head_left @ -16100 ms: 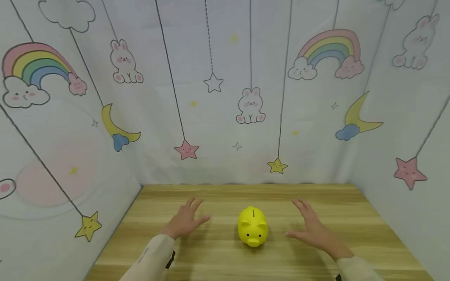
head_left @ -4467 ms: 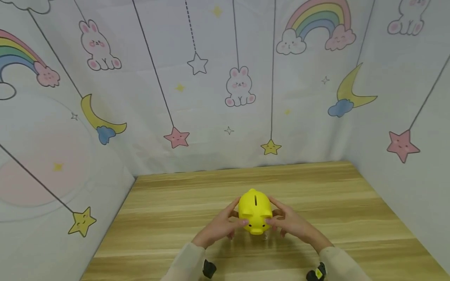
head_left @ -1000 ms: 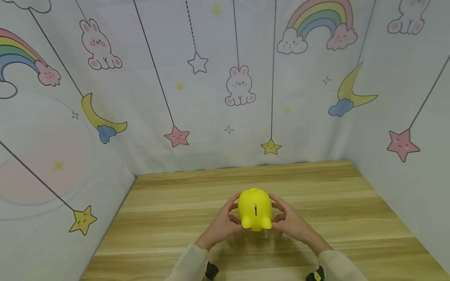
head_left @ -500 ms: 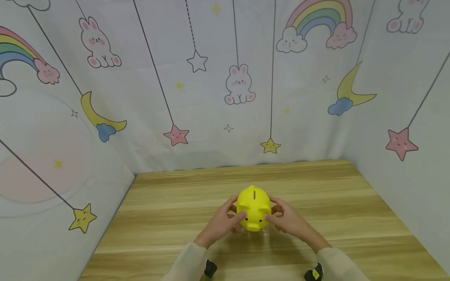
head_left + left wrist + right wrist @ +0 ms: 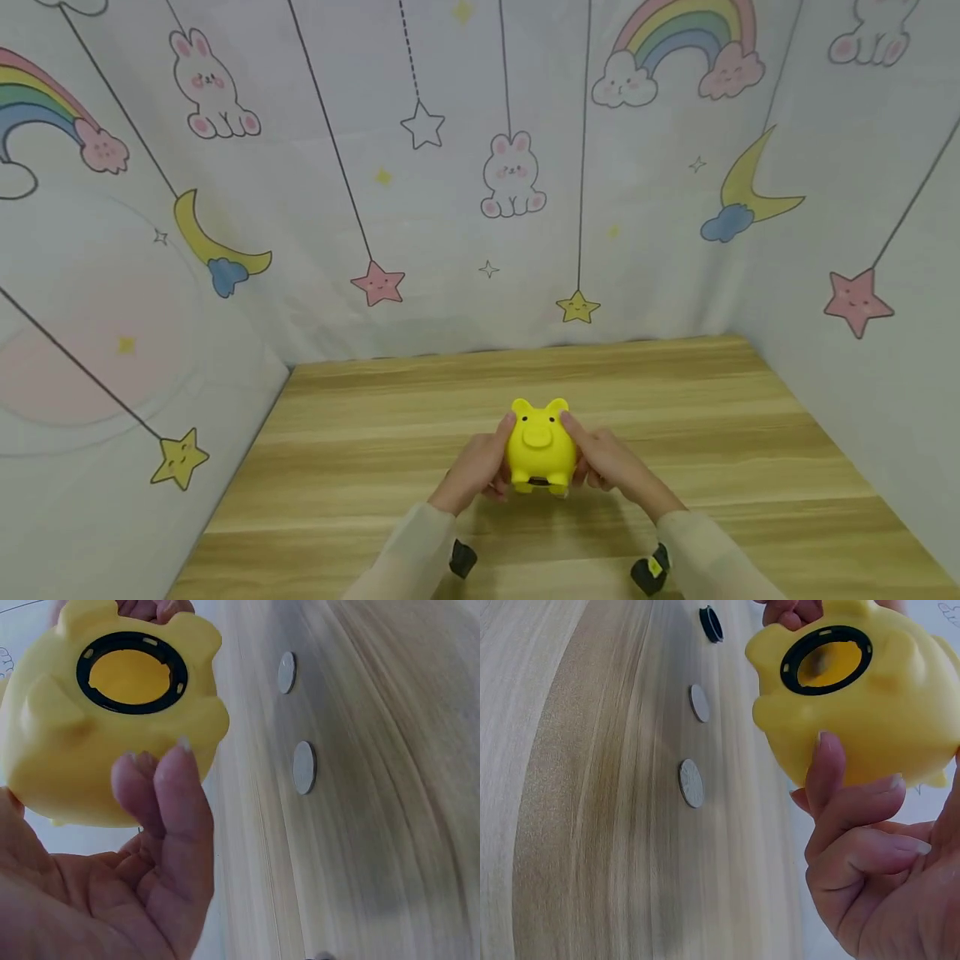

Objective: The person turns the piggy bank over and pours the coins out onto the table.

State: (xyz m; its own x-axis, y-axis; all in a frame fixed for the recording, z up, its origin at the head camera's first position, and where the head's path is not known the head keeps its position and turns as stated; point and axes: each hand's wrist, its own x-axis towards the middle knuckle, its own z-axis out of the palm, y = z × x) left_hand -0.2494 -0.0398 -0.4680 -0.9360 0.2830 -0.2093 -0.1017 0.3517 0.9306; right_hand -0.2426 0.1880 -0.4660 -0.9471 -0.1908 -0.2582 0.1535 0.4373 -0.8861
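Note:
A yellow piggy bank (image 5: 542, 454) is held between both hands above the table, its snout facing the head camera. The left hand (image 5: 478, 468) grips one side, thumb beside the face. On the other side the right hand (image 5: 613, 463) grips it, thumb near the eye. Both wrist views show the underside, where a black-rimmed round hole (image 5: 826, 661) is uncovered. Two silver coins lie flat on the table below: one coin (image 5: 691, 783) is nearer the right wrist camera, the other coin (image 5: 699, 703) farther. The piggy bank largely hides them in the head view.
A black round cap (image 5: 712, 624) lies on the table beyond the coins in the right wrist view. The wood-grain table (image 5: 360, 433) is bordered by white printed cloth walls (image 5: 450, 225) at the back and sides. Dark wrist devices sit under both sleeves.
Long before, the piggy bank stood on the table with both hands apart from it; later both hold it up. Within the last second it has tipped from slot-facing to snout-facing.

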